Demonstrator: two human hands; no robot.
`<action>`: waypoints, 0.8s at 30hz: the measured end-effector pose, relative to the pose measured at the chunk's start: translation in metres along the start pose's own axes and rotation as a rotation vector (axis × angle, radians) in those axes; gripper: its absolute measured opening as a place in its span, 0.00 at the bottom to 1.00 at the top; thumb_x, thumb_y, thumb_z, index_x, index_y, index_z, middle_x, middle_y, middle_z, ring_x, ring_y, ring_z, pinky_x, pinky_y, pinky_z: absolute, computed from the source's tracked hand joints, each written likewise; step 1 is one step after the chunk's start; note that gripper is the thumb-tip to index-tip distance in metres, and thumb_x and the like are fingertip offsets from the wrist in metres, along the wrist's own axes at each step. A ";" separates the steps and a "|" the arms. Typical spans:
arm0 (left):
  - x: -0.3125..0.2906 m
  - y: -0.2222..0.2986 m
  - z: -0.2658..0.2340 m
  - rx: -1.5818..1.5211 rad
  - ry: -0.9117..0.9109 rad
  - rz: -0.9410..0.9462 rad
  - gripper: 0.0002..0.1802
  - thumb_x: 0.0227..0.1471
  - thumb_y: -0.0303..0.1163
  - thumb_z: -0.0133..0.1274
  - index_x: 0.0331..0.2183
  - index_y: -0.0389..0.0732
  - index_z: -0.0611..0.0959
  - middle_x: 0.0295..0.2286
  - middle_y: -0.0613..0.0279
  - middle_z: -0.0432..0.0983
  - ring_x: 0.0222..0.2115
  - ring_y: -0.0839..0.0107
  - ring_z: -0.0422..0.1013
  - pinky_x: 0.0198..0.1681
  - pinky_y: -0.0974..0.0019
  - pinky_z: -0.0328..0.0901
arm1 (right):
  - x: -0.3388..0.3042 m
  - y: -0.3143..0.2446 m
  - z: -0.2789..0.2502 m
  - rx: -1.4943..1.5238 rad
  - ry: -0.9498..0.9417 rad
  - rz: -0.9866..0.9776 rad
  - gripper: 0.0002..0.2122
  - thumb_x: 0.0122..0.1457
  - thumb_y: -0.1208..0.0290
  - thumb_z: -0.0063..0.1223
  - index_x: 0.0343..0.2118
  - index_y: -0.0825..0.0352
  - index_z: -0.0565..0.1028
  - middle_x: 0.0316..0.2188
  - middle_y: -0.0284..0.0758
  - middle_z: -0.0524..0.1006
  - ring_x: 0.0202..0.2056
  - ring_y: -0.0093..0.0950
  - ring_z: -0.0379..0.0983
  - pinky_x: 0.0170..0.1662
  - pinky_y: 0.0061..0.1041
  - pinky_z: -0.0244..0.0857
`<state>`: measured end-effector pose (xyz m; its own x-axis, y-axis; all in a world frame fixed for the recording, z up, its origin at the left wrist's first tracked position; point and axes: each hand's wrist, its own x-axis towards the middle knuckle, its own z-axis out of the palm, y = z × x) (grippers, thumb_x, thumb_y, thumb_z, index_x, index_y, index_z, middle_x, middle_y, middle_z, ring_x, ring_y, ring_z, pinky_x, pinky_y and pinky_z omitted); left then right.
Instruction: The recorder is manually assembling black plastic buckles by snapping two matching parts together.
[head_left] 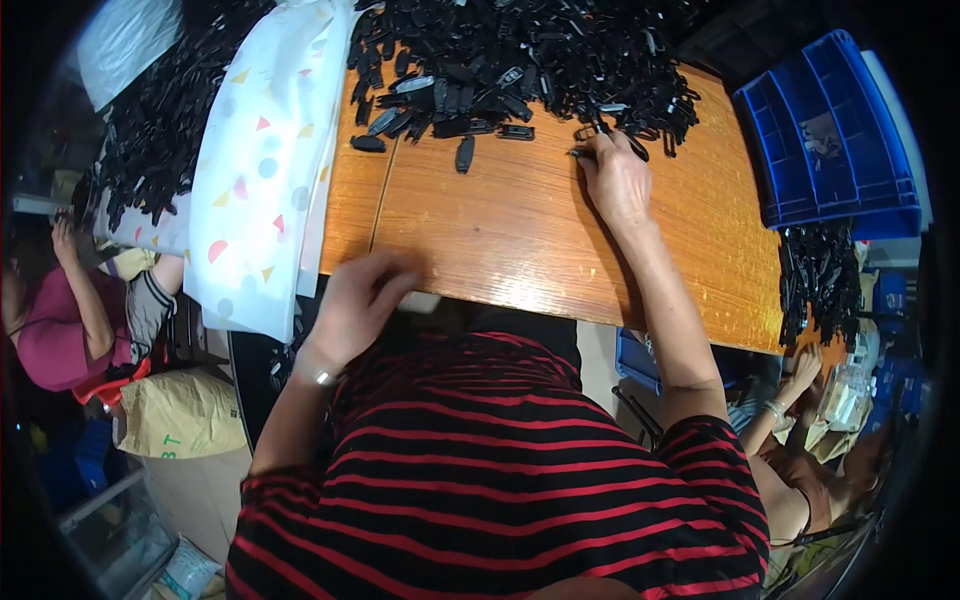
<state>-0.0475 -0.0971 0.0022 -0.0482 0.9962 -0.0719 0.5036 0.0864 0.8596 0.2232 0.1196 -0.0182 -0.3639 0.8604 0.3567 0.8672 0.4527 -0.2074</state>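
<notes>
At the near edge of the heap of small black oblong pieces [470, 100], my right hand [618, 178] reaches over the table with bent fingers closed on a small black piece [580, 152]. Other black pieces touch or lie close to its fingertips, and its grip is partly hidden. My left hand [355, 305] is at the table's front edge, above my lap, blurred by motion; whether it holds anything does not show. Several loose pieces, such as one upright-lying black piece [465, 154], rest on the wood in front of the heap.
The brown wooden table [490, 220] carries a patterned white sheet [262, 180] hanging over its left side. Blue plastic crates [835, 130] stand at the right. Other people sit on both sides: an arm [75, 265] at left, a hand [803, 368] at right. A paper sack [182, 412] stands lower left.
</notes>
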 end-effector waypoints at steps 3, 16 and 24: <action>0.057 0.001 0.026 0.190 0.312 0.274 0.10 0.49 0.31 0.58 0.34 0.36 0.79 0.27 0.53 0.76 0.29 0.56 0.74 0.32 0.61 0.69 | -0.009 -0.010 -0.010 0.123 -0.049 0.006 0.09 0.46 0.76 0.64 0.29 0.68 0.74 0.33 0.42 0.74 0.30 0.43 0.74 0.32 0.38 0.68; 0.135 0.010 0.041 0.586 0.335 0.159 0.10 0.50 0.34 0.57 0.32 0.37 0.81 0.30 0.54 0.75 0.31 0.54 0.73 0.33 0.57 0.68 | -0.037 -0.039 -0.015 0.332 -0.145 -0.108 0.07 0.49 0.79 0.60 0.30 0.68 0.73 0.29 0.40 0.74 0.29 0.41 0.74 0.31 0.36 0.69; 0.120 0.010 0.038 0.562 0.371 0.241 0.10 0.49 0.35 0.58 0.34 0.41 0.84 0.30 0.56 0.74 0.30 0.55 0.73 0.32 0.57 0.67 | -0.036 -0.043 -0.013 0.278 -0.255 -0.090 0.11 0.47 0.81 0.60 0.36 0.71 0.75 0.31 0.43 0.75 0.32 0.41 0.75 0.35 0.35 0.70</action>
<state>-0.0155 0.0234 -0.0174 -0.1193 0.9293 0.3496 0.9008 -0.0468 0.4318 0.2040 0.0658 -0.0103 -0.5380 0.8288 0.1536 0.7154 0.5453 -0.4368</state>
